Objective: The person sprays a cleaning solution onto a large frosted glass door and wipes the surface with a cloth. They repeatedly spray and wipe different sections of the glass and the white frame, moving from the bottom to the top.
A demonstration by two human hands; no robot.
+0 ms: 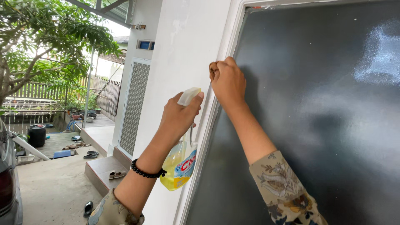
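My left hand (pixel 180 116) grips the neck of a spray bottle (pixel 180 162) with yellow liquid and a white trigger head, held close to the white window frame (pixel 208 125). A black bead bracelet sits on that wrist. My right hand (pixel 228 81) is closed on a small brown cloth (pixel 213 68), pressed against the left edge of a dark frosted window pane (pixel 316 125) where glass meets frame. Most of the cloth is hidden under the fingers. Both forearms reach up from the bottom, in floral sleeves.
A white wall (pixel 175 50) runs left of the window, with a lattice door (pixel 134 106) further back. Tiled steps (pixel 102 166) with sandals, a concrete yard, a black bin (pixel 36 135), a tree (pixel 41 37) and a car's rear (pixel 8 183) lie at left.
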